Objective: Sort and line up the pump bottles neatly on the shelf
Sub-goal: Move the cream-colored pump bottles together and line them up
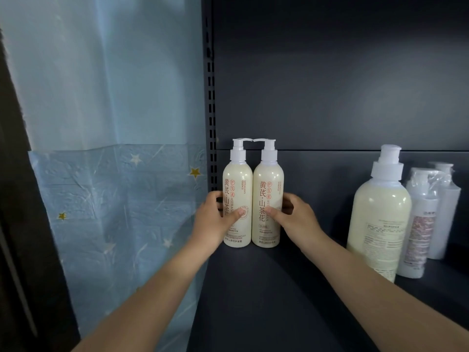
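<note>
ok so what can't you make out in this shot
Head view:
- Left hand fingertips: hidden behind the left cream plastic pump bottle it grips.
- Right hand fingertips: hidden behind the right cream plastic pump bottle.
- Back-label print on the large cream pump bottle: too small.
- Plastic-wrapped white bottle: label blurred by wrap.
- Rear white bottle: mostly hidden behind the wrapped one.

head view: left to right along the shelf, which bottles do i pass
left cream pump bottle with orange lettering → matching right cream pump bottle → large cream pump bottle showing its back label → plastic-wrapped white pump bottle → plain white bottle at far right
</note>
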`<state>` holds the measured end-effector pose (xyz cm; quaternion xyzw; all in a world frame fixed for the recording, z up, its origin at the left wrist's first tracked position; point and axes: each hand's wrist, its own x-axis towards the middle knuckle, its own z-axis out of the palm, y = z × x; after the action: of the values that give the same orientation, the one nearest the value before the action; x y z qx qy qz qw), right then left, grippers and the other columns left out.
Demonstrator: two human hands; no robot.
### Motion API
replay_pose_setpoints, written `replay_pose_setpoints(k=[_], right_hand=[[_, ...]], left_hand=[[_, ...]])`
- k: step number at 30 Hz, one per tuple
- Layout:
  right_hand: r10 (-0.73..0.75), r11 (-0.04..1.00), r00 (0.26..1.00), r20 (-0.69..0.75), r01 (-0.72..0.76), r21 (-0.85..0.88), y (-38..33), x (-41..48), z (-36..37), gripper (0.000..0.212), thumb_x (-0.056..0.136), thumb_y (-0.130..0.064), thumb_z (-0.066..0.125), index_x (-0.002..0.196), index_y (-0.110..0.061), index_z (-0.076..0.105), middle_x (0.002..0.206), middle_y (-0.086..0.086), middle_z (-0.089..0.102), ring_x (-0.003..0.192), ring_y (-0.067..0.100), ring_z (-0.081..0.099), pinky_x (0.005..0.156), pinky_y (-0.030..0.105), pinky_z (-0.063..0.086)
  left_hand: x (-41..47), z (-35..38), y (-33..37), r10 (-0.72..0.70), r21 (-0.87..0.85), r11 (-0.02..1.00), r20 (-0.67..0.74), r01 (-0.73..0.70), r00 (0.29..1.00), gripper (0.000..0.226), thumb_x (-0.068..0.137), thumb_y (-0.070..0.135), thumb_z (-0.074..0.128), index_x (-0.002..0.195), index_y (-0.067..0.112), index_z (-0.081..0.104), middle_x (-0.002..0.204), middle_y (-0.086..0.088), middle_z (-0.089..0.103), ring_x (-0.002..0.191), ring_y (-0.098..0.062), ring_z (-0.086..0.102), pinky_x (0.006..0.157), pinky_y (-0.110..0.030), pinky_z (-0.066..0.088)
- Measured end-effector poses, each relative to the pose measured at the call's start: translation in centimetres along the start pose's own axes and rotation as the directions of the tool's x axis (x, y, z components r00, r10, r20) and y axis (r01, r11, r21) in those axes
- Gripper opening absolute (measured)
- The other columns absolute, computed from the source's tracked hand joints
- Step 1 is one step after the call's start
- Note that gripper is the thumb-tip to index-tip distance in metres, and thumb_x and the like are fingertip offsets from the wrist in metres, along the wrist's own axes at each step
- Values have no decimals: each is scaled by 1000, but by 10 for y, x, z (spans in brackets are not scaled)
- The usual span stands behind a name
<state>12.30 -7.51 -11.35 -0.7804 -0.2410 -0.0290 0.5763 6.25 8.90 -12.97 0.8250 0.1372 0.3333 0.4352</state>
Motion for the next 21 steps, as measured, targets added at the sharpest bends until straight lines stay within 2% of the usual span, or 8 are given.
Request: replay_pose_setpoints(k=[3,6,9,12,15,18,21], right_hand=[[-1,1000,999,43,2,-6,-2,0,-1,45,88,-22,63,132,-18,51,128,0,59,118,17,54,95,33,45],[8,1000,997,73,-8,-3,-3,-1,-2,44,91,-22,60,133,-19,49,131,-1,57,120,17,52,97,34,44],[16,1000,998,54,-16,-2,-4,-2,-1,44,91,-21,59,133,-16,47,131,0,56,120,18,52,94,31,43],[18,1000,999,45,-18,-3,-5,-3,-1,43,91,-20,59,132,-14,48,131,1,56,120,18,52,92,30,43],[6,999,999,36,-5,-38,-6,-3,-1,40,91,-20,59,130,-14,50,130,1,57,120,18,53,91,29,43],[1,997,1000,23,1,-71,-7,-3,-2,40,91,-21,59,129,-13,49,130,3,56,121,20,53,94,32,44],[1,997,999,36,1,-75,-7,-3,-4,40,91,-21,58,130,-14,49,131,3,56,121,20,52,96,35,44]], left_hand=[[-1,4,-2,-14,39,999,-46,16,999,68,71,43,74,127,17,44,117,-6,58,104,-22,59,90,-45,51],[-2,4,-1,-28,70,997,-23,29,999,67,71,47,72,125,16,47,118,-6,57,104,-22,59,90,-43,52],[1,-6,4,-48,22,999,84,46,995,52,78,33,72,123,15,53,114,0,58,99,-17,59,86,-36,53],[1,-15,8,-104,-109,986,175,124,979,45,80,19,71,122,14,53,109,-1,59,96,-18,61,86,-42,55],[-1,-9,8,-70,-51,996,102,76,992,46,79,22,72,120,12,52,104,1,57,93,-17,60,84,-40,56],[-4,0,6,-43,27,999,10,43,999,50,76,31,74,117,14,51,110,-3,58,97,-18,59,86,-42,54],[-5,2,5,-48,45,998,-10,49,999,52,74,35,74,116,16,50,112,-5,58,101,-20,59,87,-44,53]])
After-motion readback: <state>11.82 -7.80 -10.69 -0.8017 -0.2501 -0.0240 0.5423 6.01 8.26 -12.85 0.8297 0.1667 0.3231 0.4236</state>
